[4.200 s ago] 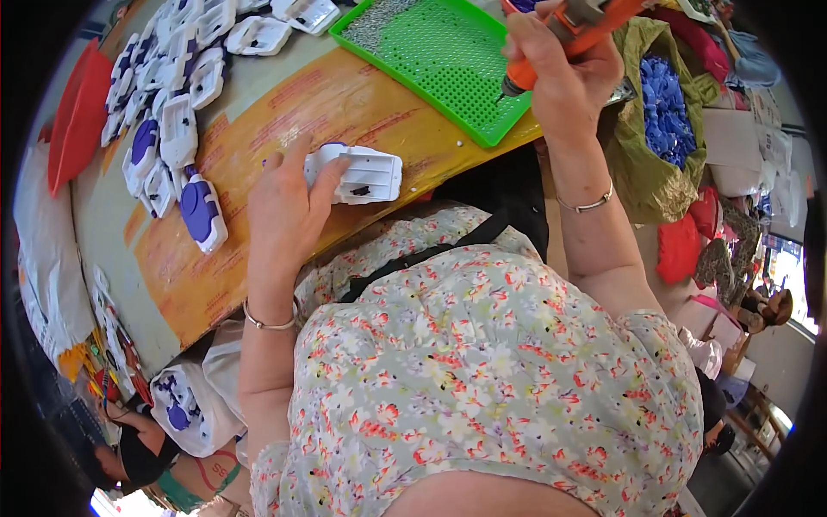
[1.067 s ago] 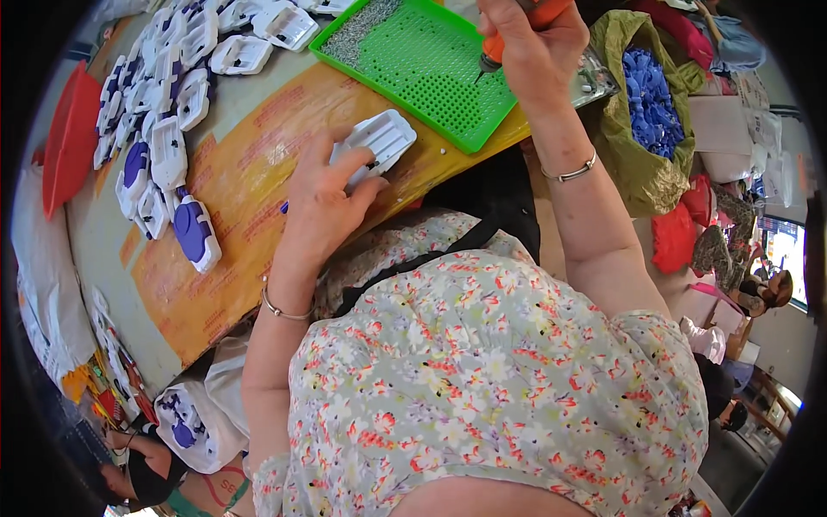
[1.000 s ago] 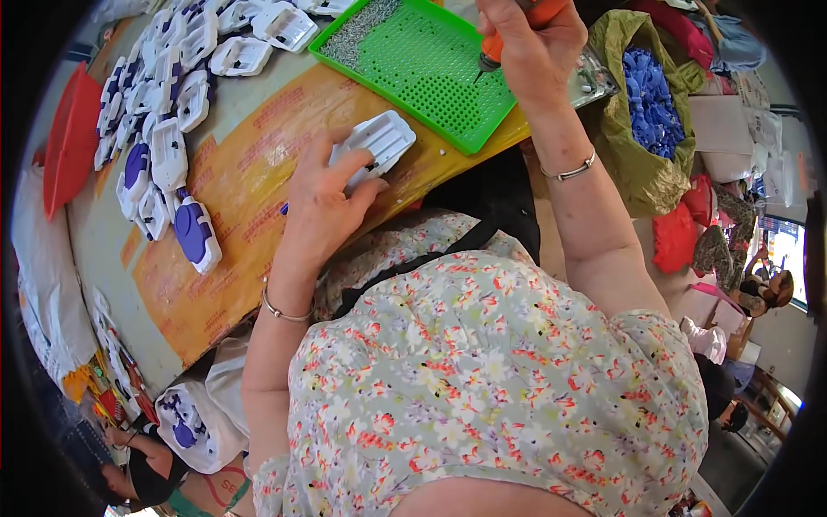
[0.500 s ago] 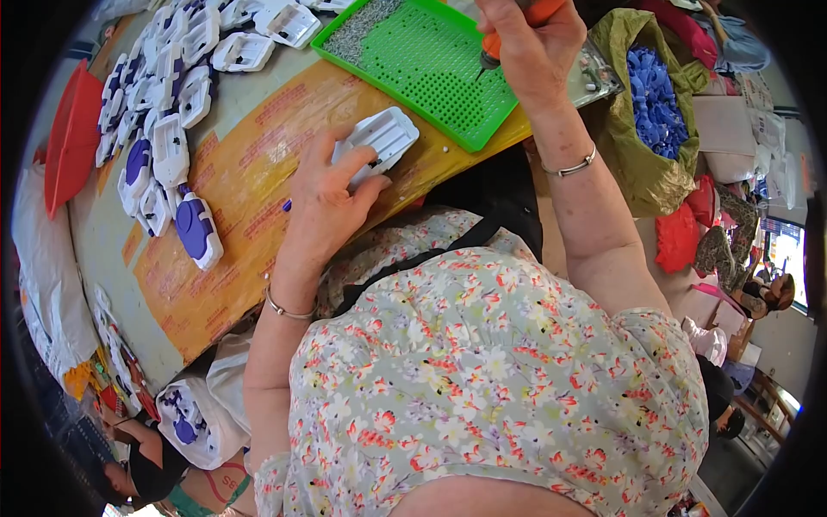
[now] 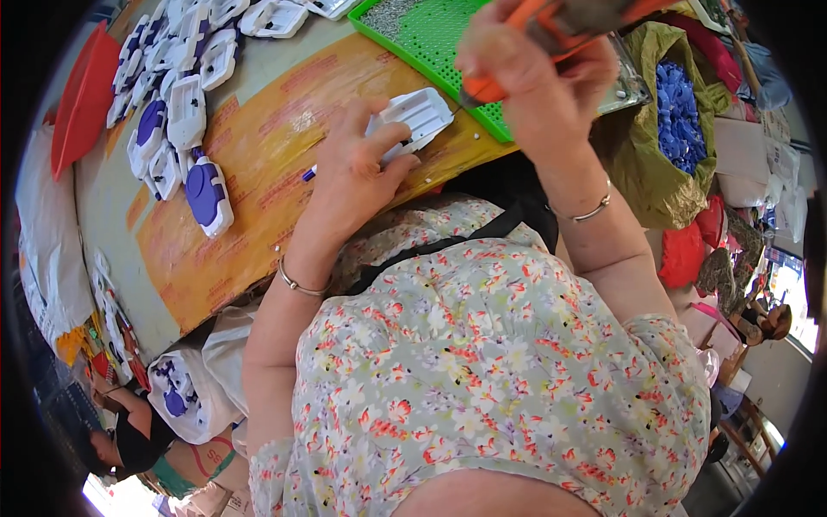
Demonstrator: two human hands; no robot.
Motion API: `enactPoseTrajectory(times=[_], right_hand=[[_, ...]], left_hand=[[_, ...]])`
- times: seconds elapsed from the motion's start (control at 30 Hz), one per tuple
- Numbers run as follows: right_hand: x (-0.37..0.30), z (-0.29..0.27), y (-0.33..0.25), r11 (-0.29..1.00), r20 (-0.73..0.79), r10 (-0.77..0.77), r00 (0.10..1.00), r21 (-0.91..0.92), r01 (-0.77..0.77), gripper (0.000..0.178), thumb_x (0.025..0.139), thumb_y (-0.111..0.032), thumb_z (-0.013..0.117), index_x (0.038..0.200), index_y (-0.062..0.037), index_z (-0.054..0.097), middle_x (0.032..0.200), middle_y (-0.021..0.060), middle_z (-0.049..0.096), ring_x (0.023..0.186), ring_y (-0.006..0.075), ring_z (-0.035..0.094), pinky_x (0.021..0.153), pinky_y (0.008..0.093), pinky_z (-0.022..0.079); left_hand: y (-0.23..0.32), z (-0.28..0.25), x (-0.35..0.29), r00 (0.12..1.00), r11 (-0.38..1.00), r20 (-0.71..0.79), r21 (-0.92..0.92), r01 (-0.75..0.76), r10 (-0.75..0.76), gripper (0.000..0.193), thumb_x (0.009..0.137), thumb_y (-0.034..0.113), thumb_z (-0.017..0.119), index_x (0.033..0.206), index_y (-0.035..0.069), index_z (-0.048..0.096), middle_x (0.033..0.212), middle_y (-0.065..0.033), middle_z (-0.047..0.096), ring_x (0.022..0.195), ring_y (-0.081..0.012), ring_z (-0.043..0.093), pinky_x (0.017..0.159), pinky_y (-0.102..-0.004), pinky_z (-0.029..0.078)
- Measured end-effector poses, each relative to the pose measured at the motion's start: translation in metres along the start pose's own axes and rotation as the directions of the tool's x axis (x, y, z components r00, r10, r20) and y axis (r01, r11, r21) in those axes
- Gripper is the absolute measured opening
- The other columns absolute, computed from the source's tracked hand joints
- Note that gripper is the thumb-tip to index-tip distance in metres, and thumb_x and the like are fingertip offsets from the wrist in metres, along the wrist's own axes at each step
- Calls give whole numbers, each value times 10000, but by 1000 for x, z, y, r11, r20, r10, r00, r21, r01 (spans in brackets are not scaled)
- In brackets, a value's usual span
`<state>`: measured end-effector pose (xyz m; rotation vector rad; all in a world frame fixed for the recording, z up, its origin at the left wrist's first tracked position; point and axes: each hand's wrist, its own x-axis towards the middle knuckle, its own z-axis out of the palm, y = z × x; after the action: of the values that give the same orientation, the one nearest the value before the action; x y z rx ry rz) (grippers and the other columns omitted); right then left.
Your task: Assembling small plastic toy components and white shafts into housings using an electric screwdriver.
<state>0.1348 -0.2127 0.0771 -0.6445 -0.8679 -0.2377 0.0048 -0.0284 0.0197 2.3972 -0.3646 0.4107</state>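
Observation:
My left hand curls around a white plastic housing with open compartments and presses it on the table top. A purple-blue piece peeks out by that hand's wrist side. Raised at the upper right, my right hand grips an orange and black power screwdriver. The driver's nose points down and left, just right of the housing and over the near edge of a green perforated tray. Motion blurs the driver, and its bit is hard to make out.
Many white and purple housings are heaped at the left, beside a red basin. Small screws lie in the tray's far part. An olive sack of blue parts stands at the right. Other people sit at the far lower left and right.
My right hand has brought the screwdriver from above the tray's holes left and lower, closer to the housing. The left hand keeps its hold; the whole view has shifted a little.

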Motion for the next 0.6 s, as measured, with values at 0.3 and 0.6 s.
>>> enactPoseTrajectory(times=[0.3,0.6], right_hand=[[-15,7,48,961,426,-154,891,-143,235,235,794,51,841,895,5,634,761,24,624,647,66,565,586,230,461],[-22,9,52,970,425,-124,897,-140,201,213,809,58,828,859,1,629,724,15,621,606,63,566,562,227,448]], left_hand=[[0,2,-3,999,999,19,7,37,-37,315,705,114,843,1002,100,738,1238,-180,604,1090,-392,610,891,-469,531],[-2,3,-4,1000,999,13,26,22,-23,323,702,119,845,1008,105,742,1249,-176,610,1097,-390,605,912,-472,528]])
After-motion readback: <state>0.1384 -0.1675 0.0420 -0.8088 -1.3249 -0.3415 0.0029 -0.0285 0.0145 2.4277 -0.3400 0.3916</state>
